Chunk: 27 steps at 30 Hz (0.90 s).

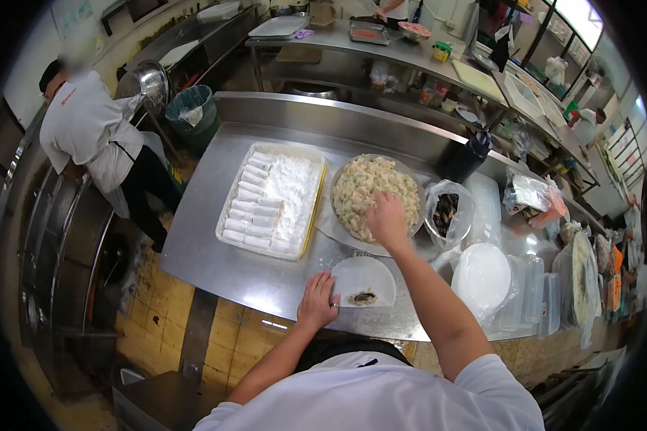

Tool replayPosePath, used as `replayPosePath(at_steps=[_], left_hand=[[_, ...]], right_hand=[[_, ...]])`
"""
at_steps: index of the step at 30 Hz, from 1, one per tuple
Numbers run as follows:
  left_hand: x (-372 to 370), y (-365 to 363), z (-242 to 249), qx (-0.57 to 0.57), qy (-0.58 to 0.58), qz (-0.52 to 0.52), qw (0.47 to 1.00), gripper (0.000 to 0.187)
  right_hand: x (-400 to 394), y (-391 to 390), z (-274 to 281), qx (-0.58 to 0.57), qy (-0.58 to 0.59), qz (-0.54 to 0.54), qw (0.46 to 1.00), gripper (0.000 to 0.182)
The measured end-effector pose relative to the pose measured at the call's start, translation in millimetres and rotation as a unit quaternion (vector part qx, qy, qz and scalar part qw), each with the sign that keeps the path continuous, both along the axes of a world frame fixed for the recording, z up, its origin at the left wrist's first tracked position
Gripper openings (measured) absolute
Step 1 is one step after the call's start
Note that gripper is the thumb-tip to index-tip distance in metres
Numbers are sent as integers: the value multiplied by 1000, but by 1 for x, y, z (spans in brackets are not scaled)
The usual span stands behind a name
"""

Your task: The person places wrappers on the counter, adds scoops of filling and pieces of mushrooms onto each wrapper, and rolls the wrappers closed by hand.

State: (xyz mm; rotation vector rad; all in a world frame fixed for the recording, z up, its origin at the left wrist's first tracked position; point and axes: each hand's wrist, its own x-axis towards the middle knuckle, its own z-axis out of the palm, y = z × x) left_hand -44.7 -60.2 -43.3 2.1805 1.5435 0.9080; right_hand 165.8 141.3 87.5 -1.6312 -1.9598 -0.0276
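Note:
My right hand (pixel 387 221) is down in a heaped, pale chopped filling (pixel 370 183) with green flecks, its fingers curled into the mass and their tips partly hidden. The filling is piled on a wide round metal dish. My left hand (pixel 316 302) lies on the steel table with its fingers stretched out, at the left edge of a thin white wrapper (pixel 370 276). Near the wrapper's lower edge sits a small dark and pale lump of filling (pixel 362 297). To the left, a white tray (pixel 305 215) contains white powder and several rolled, powdered pieces (pixel 251 208).
Right of the filling stand a bowl of dark strips (pixel 446 214), a dark bottle (pixel 469 156), a white lid-like disc (pixel 482 276) and clear plastic containers (pixel 533 287). A raised rim (pixel 323 108) runs along the table's back. A person (pixel 97 133) stands at left near a green bin (pixel 193 118).

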Motion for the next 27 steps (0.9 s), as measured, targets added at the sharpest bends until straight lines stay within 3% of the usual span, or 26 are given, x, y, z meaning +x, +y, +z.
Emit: replayPosePath(at_steps=[3, 9, 15, 21, 23, 25, 27], left_hand=[[-1, 1, 0, 1, 0, 2, 1000, 61], [0, 0, 5, -9, -4, 5, 1000, 59], [0, 1, 6, -11, -6, 8, 1000, 58], [-1, 1, 3, -7, -9, 5, 1000, 57], [0, 1, 4, -16, -9, 3, 1000, 57], [0, 0, 6, -13, -4, 3, 1000, 57], [-1, 2, 7, -12, -1, 3, 1000, 57]], right_hand=[[6, 12, 18, -94, -49, 84, 991, 44], [9, 30, -6, -122, -117, 101, 980, 26], [27, 17, 31, -202, 129, 8, 971, 25], [49, -32, 37, -363, 250, 83, 894, 20], [50, -64, 9, -388, 203, 119, 891, 22], [47, -98, -6, -342, 100, 182, 916, 24], [35, -125, -20, -369, 92, 186, 906, 26]])
